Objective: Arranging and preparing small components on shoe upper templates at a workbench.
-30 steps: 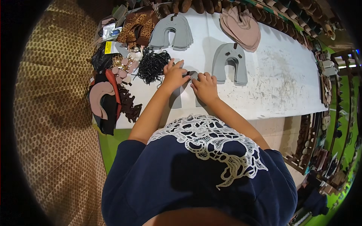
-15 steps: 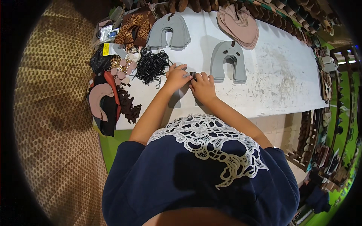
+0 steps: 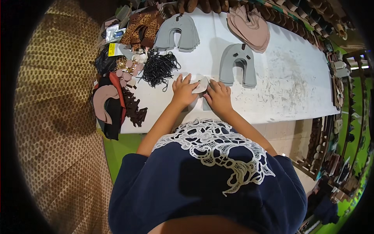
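My left hand (image 3: 184,92) and my right hand (image 3: 219,96) are close together over the near part of the white table. Between them is a grey U-shaped shoe upper piece (image 3: 206,104), its curved top bent up so that a pale underside (image 3: 201,85) shows. My left thumb and fingers pinch the pale part. My right fingers are closed on its right side, and the fingertips partly hide the grip. Just beyond my right hand lies a stack of grey shoe uppers (image 3: 226,62) with small dark strips on top. Left of my left hand is a tangle of black braided cord (image 3: 159,67).
Another grey upper stack (image 3: 166,35) and a pink upper stack (image 3: 249,29) lie farther back. Leopard-print pieces (image 3: 137,29), dark brown strips (image 3: 134,109) and a curved pink piece (image 3: 102,102) crowd the left side. Shoe lasts (image 3: 191,5) line the far edge.
The grey piece between my hands has been bent up, so its pale underside now shows. The dark strip seen at my fingertips is out of sight. My right hand has shifted slightly right and nearer.
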{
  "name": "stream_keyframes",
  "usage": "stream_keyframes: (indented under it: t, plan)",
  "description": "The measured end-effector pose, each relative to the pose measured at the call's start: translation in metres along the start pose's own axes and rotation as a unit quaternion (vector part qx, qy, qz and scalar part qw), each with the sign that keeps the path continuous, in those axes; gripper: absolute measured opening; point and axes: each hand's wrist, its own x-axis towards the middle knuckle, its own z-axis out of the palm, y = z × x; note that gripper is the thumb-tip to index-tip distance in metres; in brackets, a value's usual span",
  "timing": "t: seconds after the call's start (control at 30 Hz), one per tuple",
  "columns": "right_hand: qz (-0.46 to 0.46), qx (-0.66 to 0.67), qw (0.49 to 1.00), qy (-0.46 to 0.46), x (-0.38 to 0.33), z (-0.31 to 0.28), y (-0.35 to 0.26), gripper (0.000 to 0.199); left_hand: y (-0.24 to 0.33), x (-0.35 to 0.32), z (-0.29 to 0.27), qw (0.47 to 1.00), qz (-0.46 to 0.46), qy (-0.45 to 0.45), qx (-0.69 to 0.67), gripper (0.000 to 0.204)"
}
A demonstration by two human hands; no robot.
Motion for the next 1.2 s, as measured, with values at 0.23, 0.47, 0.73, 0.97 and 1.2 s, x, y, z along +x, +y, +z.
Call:
stream_keyframes:
  t: [0.23,0.47,0.73,0.97,1.2]
  plan:
    - [0.009,-0.012,1.0,0.007,-0.007,0.005,0.004,0.045,0.002,0.004,0.004,0.999,-0.025,0.014,-0.046,0.042]
    - [-0.004,-0.016,1.0,0.009,-0.007,0.005,0.005,0.048,0.0,0.006,0.006,0.998,-0.032,0.031,-0.039,0.037]
    - [0.001,-0.007,1.0,-0.019,-0.008,0.008,0.006,0.052,-0.005,0.017,0.002,0.993,-0.048,-0.016,-0.111,0.042]
    - [0.001,-0.026,0.999,-0.019,-0.01,0.01,0.007,0.049,0.007,0.043,-0.024,0.987,-0.084,-0.131,-0.03,0.061]
    - [-0.002,-0.02,1.0,-0.007,-0.01,0.012,0.006,0.048,-0.007,0.052,-0.014,0.978,-0.113,-0.129,-0.12,0.061]
